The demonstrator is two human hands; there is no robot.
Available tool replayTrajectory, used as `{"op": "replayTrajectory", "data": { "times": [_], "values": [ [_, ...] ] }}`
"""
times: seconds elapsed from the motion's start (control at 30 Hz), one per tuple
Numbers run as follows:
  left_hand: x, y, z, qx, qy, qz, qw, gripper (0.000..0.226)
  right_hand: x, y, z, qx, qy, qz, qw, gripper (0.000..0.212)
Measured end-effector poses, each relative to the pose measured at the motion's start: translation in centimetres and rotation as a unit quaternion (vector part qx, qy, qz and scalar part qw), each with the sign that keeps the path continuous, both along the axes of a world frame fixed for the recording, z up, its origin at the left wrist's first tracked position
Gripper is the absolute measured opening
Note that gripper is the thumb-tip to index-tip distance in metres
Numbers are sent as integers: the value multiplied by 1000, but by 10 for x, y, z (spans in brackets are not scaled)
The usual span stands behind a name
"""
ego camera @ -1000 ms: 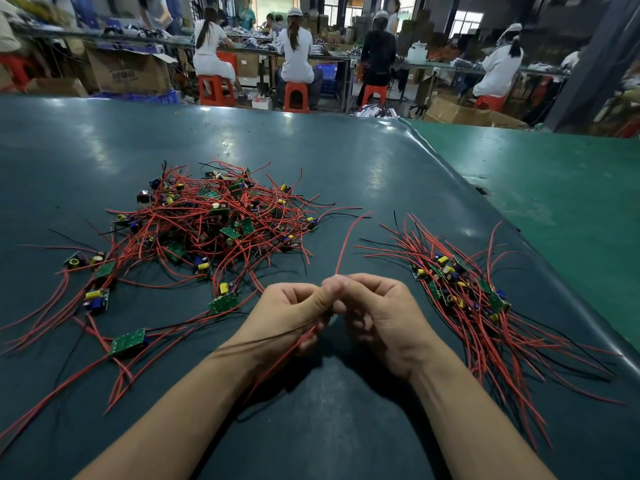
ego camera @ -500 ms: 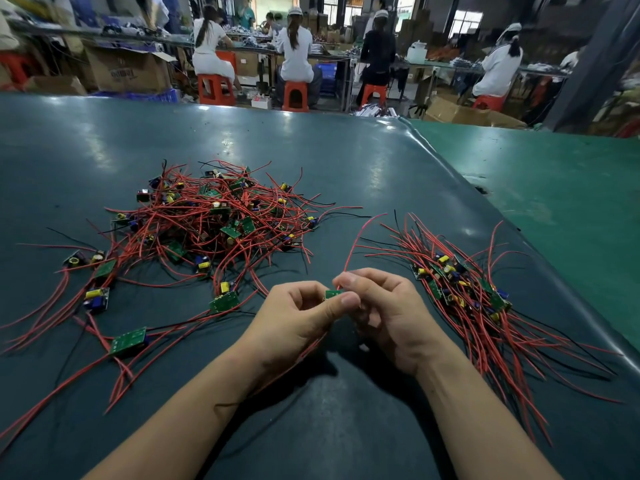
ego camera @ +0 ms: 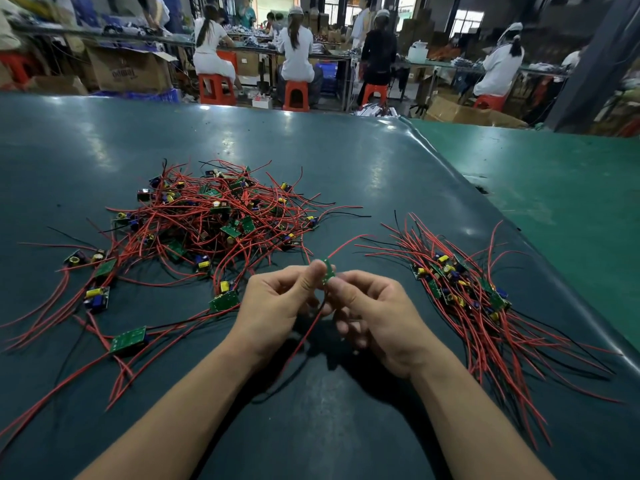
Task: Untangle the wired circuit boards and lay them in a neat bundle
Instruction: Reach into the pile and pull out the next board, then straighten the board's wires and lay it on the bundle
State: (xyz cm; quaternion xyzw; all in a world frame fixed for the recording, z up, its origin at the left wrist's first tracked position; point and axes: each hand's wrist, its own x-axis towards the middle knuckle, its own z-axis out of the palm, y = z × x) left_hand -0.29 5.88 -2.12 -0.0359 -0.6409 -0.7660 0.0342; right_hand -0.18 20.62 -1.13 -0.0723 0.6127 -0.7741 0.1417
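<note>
We've now got one freed board (ego camera: 327, 271) pinched up between both hands (ego camera: 323, 299), its wire clear of the tangle (ego camera: 207, 223) on our left, so it's ready for the bundle (ego camera: 460, 289) on our right.

Left hand (ego camera: 277, 308), right hand (ego camera: 375, 315) pinched together

both forearms were bare to the frame's lower edge, no sleeves; the left hand (ego camera: 277, 306) and right hand (ego camera: 377, 317) were ungloved, without rings.

One head-worn view looks forward and down, close over the dark table (ego camera: 311, 150), workshop beyond.
</note>
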Motion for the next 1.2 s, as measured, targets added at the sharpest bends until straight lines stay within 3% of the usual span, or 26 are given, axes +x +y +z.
{"op": "replayTrajectory", "data": {
  "times": [0.07,0.17,0.37,0.47,0.53,0.7,0.87,0.97,1.07,1.2],
  "values": [
    [0,0,0,-20,-2,13,1000,38,-1,0,3,-33,-21,-40,998,16],
    [1,0,3,-19,14,34,999,36,-9,9,9,-88,-22,-182,979,16],
    [-6,-5,3,3,21,142,990,25,-17,24,12,-128,117,-424,889,11],
    [-10,-12,3,-64,106,235,964,18,-19,29,11,-226,79,-470,850,3],
    [-9,-18,2,-137,152,266,942,17,-18,30,7,-285,16,-471,835,11],
    [-4,-24,0,-404,254,300,826,9,-17,18,-2,-244,-29,-450,858,27],
    [-6,-35,-2,-569,123,305,754,23,-23,13,-7,-115,6,-439,891,27],
    [-8,-39,-3,-584,74,295,753,35,-22,10,-11,-65,33,-401,913,33],
    [-11,-43,-5,-587,48,280,758,25,-20,8,-10,-39,48,-379,923,35],
    [-9,-44,-1,-517,154,321,779,16,-15,5,-8,8,71,-334,940,34]
  ]
}}
